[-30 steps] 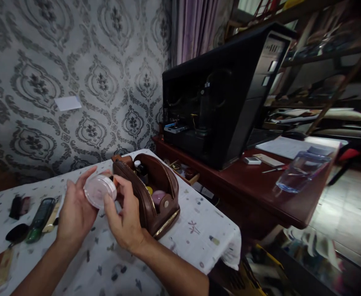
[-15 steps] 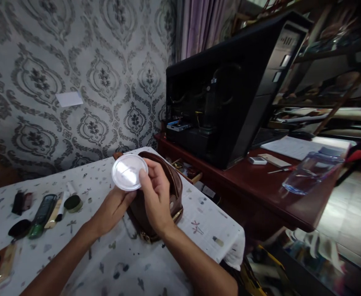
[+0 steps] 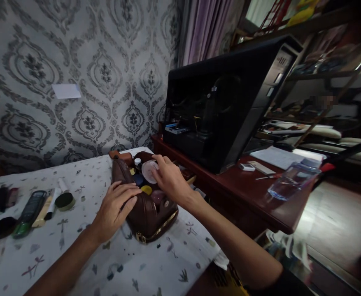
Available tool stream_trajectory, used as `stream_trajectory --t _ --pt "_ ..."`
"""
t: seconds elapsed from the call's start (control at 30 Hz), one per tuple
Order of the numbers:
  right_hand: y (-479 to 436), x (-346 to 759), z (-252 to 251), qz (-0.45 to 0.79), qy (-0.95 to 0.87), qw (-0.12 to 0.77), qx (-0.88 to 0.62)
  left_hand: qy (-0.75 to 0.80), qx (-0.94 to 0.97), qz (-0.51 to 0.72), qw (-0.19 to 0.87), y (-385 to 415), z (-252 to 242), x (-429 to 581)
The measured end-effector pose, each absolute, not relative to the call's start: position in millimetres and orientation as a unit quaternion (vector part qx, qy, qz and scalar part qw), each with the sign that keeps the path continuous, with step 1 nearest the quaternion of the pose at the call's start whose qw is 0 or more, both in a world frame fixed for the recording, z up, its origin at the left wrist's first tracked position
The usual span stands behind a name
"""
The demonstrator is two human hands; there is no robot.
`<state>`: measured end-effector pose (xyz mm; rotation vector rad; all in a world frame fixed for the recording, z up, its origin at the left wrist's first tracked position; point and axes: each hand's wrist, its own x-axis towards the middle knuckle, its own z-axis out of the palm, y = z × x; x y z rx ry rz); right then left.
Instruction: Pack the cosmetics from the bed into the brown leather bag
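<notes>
A brown leather pouch [image 3: 146, 216] stands open on the patterned white tablecloth [image 3: 84, 263]. Inside it I see several small jars and bottles. My right hand [image 3: 169, 179] reaches into the pouch and pinches a round clear jar [image 3: 149, 170] at its far end. My left hand [image 3: 115, 207] lies on the pouch's near side, fingers flat against the leather.
Cosmetic items lie at the left of the cloth: a dark round compact [image 3: 64, 200], tubes [image 3: 41, 211] and a green bottle [image 3: 27, 213]. To the right stands a dark red desk [image 3: 260, 193] with a black computer case [image 3: 226, 98], papers and a clear water bottle [image 3: 291, 181].
The round jar, held up in both hands before, has gone down into the pouch with my right hand. My left hand has let go of it and come to rest on the pouch.
</notes>
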<state>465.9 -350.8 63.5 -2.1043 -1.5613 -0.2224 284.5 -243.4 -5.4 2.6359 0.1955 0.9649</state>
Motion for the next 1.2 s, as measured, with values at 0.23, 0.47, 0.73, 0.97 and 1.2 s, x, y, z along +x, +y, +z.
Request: stream_trajectory --t 0.23,0.47,0.73,0.97,1.2 --pt "-343 451 74 -0.082 -0.569 0.024 -0.818 0.077 0.921 0.344 0.168 -246 -6 285" --pt "-325 452 66 -0.064 -0.564 -0.046 -0.822 0.074 0.919 0.342 0.184 -246 -7 284" --pt "-311 459 55 -0.038 -0.572 -0.063 -0.817 0.069 0.916 0.347 0.190 -246 -8 284" --pt "-313 462 53 -0.041 -0.587 -0.060 -0.806 0.063 0.915 0.354 0.184 -245 -9 285" --pt "-311 468 50 -0.034 -0.591 -0.064 -0.804 0.060 0.916 0.352 0.185 -244 -11 285"
